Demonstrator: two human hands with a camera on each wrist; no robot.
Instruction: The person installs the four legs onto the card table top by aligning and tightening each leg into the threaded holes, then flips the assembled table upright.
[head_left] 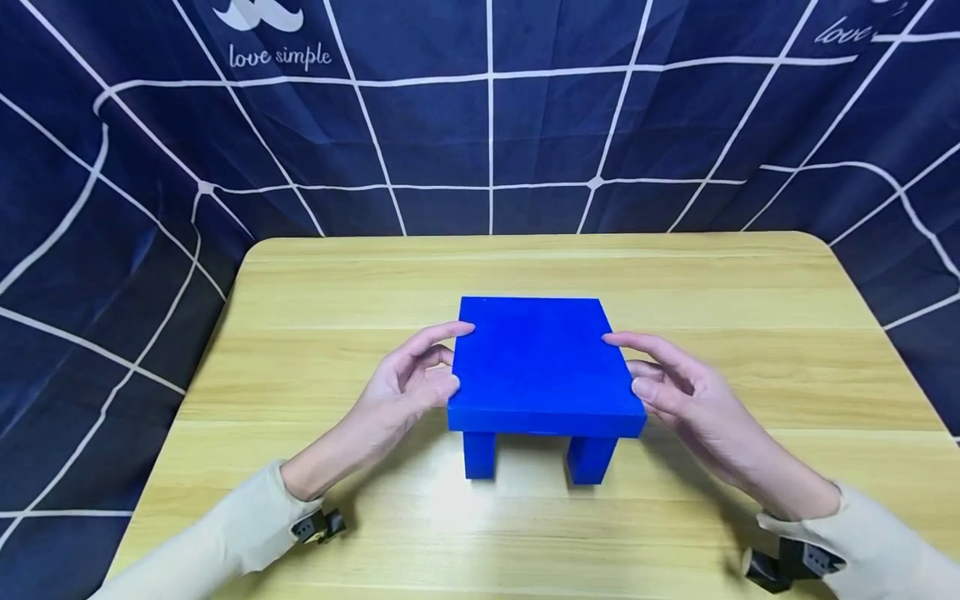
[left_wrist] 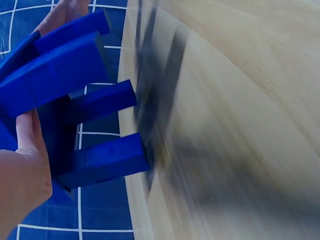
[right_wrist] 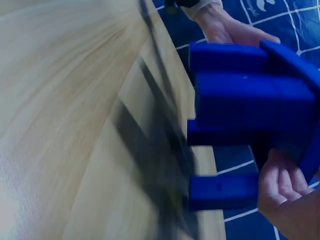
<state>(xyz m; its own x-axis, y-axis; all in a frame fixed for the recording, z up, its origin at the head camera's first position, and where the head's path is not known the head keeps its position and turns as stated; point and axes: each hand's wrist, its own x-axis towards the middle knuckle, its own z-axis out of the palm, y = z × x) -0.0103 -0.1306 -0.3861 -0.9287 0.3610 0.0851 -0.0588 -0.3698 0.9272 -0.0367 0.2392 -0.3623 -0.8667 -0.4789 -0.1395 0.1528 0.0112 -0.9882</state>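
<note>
A small blue stool (head_left: 536,358) with a square top and several block legs is held level between two hands, in the middle of the head view. My left hand (head_left: 408,375) grips its left edge, with the index finger on the top and the thumb at the side. On the opposite edge my right hand (head_left: 686,392) grips in a mirrored way. Both wrist views show the fingers reaching under the top, and the leg ends (left_wrist: 142,152) stand off the tabletop. The back legs are hidden in the head view.
A light wooden table (head_left: 345,283) lies below the stool, with shadows cast on it. A dark blue cloth (head_left: 435,142) with white lines hangs behind and at both sides. Small black devices (head_left: 318,527) are worn at both wrists.
</note>
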